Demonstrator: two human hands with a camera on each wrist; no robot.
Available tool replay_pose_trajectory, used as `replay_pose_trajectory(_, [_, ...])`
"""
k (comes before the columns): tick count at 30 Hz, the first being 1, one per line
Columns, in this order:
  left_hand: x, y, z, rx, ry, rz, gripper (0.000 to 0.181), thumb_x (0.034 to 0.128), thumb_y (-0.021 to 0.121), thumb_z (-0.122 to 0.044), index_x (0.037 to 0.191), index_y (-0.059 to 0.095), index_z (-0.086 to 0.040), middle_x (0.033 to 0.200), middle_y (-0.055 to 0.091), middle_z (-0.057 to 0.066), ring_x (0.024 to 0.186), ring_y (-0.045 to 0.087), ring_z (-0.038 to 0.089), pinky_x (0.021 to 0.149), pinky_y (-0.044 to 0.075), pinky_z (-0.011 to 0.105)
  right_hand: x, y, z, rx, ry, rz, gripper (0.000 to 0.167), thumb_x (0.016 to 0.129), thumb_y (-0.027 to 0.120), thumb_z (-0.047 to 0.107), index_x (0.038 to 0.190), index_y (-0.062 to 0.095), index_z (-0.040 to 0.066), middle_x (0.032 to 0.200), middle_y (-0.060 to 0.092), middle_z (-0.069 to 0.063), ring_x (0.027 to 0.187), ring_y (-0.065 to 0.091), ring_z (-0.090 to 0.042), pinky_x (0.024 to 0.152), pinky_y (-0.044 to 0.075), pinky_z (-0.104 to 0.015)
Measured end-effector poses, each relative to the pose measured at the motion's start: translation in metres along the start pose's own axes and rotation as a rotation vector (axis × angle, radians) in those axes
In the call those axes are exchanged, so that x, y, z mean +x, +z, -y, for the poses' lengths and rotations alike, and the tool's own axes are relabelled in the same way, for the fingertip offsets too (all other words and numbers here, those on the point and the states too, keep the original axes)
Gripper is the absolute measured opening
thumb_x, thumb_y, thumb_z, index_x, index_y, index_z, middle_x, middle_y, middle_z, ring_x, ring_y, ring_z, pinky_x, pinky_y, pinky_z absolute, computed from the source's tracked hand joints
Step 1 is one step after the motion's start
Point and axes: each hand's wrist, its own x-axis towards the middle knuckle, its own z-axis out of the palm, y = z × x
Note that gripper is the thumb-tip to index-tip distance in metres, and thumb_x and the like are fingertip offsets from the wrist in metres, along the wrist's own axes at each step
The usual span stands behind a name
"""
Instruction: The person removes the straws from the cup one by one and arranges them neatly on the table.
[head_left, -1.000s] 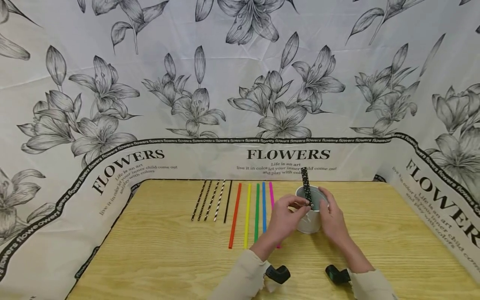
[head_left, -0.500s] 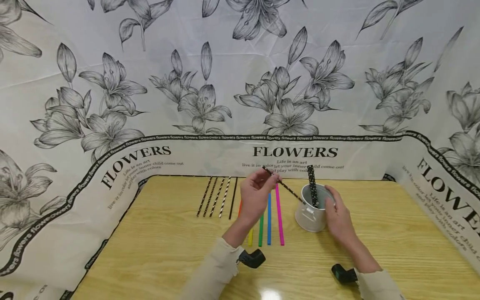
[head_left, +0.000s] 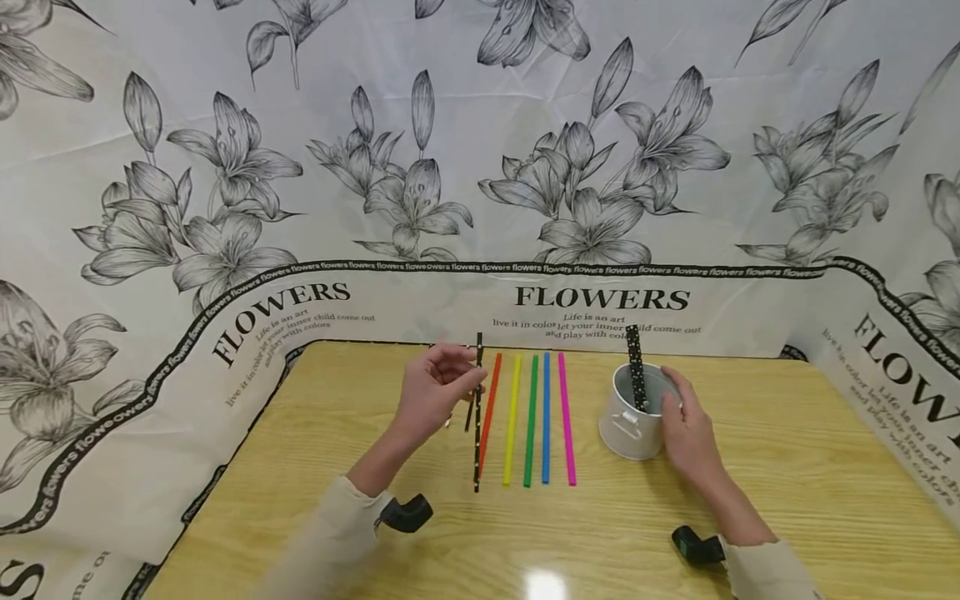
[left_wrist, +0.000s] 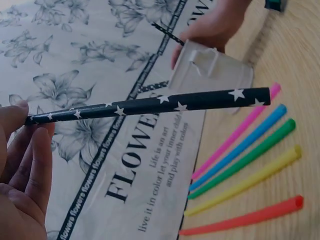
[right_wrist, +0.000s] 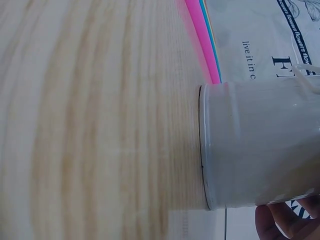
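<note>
Between thumb and fingers, my left hand (head_left: pixel 435 387) pinches a black paper straw with white stars (head_left: pixel 477 442). It stands nearly upright in the head view, left of the red straw. In the left wrist view the starred straw (left_wrist: pixel 165 102) stretches away from the fingertips. My right hand (head_left: pixel 688 433) grips the right side of a small white bucket (head_left: pixel 626 429), thumb at the rim. The bucket stands on the table, its wire handle at the front. Black patterned straws (head_left: pixel 636 367) lean inside it; how many cannot be told.
Red (head_left: pixel 489 417), yellow (head_left: pixel 512 421), green (head_left: pixel 531 421), blue (head_left: pixel 547 417) and pink (head_left: pixel 567 421) straws lie in a row on the wooden table (head_left: pixel 637 533). Farther left, a plain black straw (head_left: pixel 468 417) and others are mostly hidden behind my left hand. A flower-printed cloth (head_left: pixel 420 308) borders the table.
My left hand moved from the bucket leftward with the starred straw, which was slanted toward the rim and now hangs nearly upright. My right hand stays on the bucket.
</note>
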Motion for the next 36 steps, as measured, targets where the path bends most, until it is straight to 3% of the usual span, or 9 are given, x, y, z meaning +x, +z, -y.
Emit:
replay_pose_trajectory(4, [-0.015, -0.018, 0.008, 0.074, -0.035, 0.051, 0.011, 0.0875, 0.071, 0.000, 0.097, 0.068, 0.006, 0.081, 0.068, 0.016, 0.063, 0.065, 0.022, 0.055, 0.057, 0.038, 0.000, 0.000, 0.001, -0.001, -0.003, -0.003, 0.051, 0.107, 0.023, 0.031, 0.154, 0.023, 0.012, 0.149, 0.031, -0.030, 0.132, 0.030, -0.053, 0.099, 0.028, -0.070])
replay_pose_trajectory(9, [-0.031, -0.032, 0.015, 0.119, -0.127, 0.073, 0.010, 0.0883, 0.071, -0.004, 0.094, 0.071, 0.004, 0.080, 0.070, 0.011, 0.065, 0.067, 0.019, 0.058, 0.057, 0.036, 0.000, 0.001, 0.001, 0.002, -0.010, 0.000, 0.051, 0.107, 0.023, 0.031, 0.154, 0.023, 0.011, 0.149, 0.030, -0.029, 0.132, 0.030, -0.053, 0.099, 0.028, -0.070])
replay_pose_trajectory(21, [-0.052, -0.042, 0.043, 0.164, -0.339, 0.143, 0.014, 0.0887, 0.071, -0.005, 0.100, 0.070, 0.003, 0.090, 0.070, 0.016, 0.074, 0.069, 0.023, 0.063, 0.058, 0.034, 0.000, 0.002, 0.000, -0.005, -0.030, -0.002, 0.050, 0.107, 0.022, 0.030, 0.154, 0.022, 0.010, 0.150, 0.029, -0.029, 0.133, 0.029, -0.052, 0.099, 0.028, -0.070])
replay_pose_trajectory(30, [-0.061, -0.040, 0.059, 0.264, -0.367, 0.206, 0.019, 0.0877, 0.072, -0.006, 0.103, 0.070, 0.006, 0.095, 0.069, 0.011, 0.067, 0.066, 0.017, 0.055, 0.055, 0.031, -0.001, 0.002, 0.000, -0.008, -0.034, -0.005, 0.050, 0.107, 0.023, 0.030, 0.153, 0.023, 0.009, 0.149, 0.031, -0.029, 0.132, 0.030, -0.052, 0.099, 0.029, -0.070])
replay_pose_trajectory(36, [-0.064, -0.040, 0.068, 0.273, -0.385, 0.230, 0.019, 0.0865, 0.073, -0.005, 0.102, 0.070, 0.005, 0.092, 0.068, 0.007, 0.068, 0.066, 0.016, 0.056, 0.055, 0.030, -0.002, 0.001, 0.002, -0.007, -0.031, -0.004, 0.050, 0.107, 0.023, 0.029, 0.153, 0.023, 0.010, 0.150, 0.030, -0.029, 0.133, 0.030, -0.052, 0.100, 0.028, -0.069])
